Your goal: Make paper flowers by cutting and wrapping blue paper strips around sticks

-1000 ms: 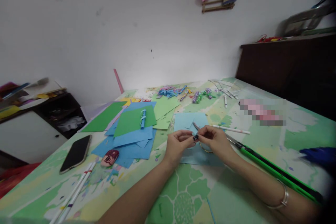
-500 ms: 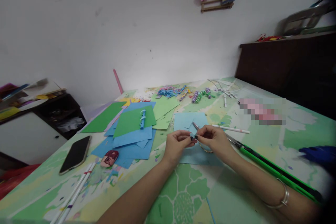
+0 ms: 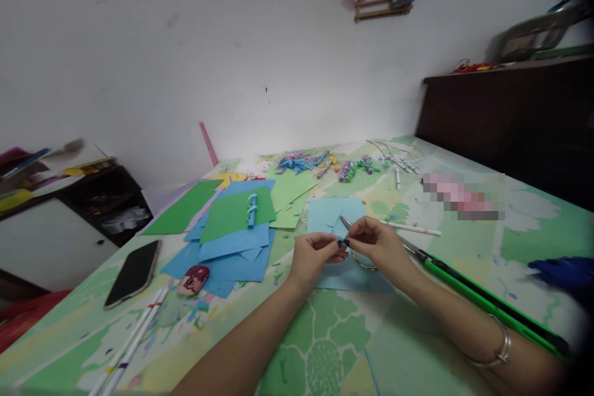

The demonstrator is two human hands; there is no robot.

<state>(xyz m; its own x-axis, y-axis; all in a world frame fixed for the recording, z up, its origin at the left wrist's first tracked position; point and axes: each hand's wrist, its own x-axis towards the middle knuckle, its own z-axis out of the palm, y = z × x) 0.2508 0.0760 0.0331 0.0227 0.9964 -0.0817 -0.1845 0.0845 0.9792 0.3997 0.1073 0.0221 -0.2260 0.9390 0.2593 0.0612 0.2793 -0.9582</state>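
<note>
- Grip: left hand (image 3: 315, 258) and right hand (image 3: 379, 247) both in a narrow thumb-and-finger pinch, dark-nailed tips meeting; a tiny pale-blue paper scrap (image 3: 341, 237) sits between them, mostly hidden, its exact shape not readable.
- Position: scrap raised over smooth, matte light-blue sheets (image 3: 320, 211) on the table.
- By the right hand: a pointed metal tip (image 3: 346, 223) beyond the fingers and a thin gold-toned loop (image 3: 364, 263) below; whether joined, cannot tell.
- Right wrist: slim, shiny metal bangle (image 3: 504, 346).
- Right side: white rod (image 3: 415, 229), pink-banded; long green-and-black cutter (image 3: 487, 297), metal blade out, passing behind the right forearm.
- Left side: overlapping flat blue sheets (image 3: 244, 266), green sheet (image 3: 227, 218) above; on it a slender blue paper tube (image 3: 252, 213) wrapped with pale curls.
- Further left: rounded, glossy red-and-pink case (image 3: 193, 280); flat dark-screened phone (image 3: 133, 275); two slim white sticks (image 3: 134, 340) with coloured bands.
- Far edge: fluffy heap of shredded paper (image 3: 297, 164); spiral-wrapped purple and green rolls (image 3: 355, 170).
</note>
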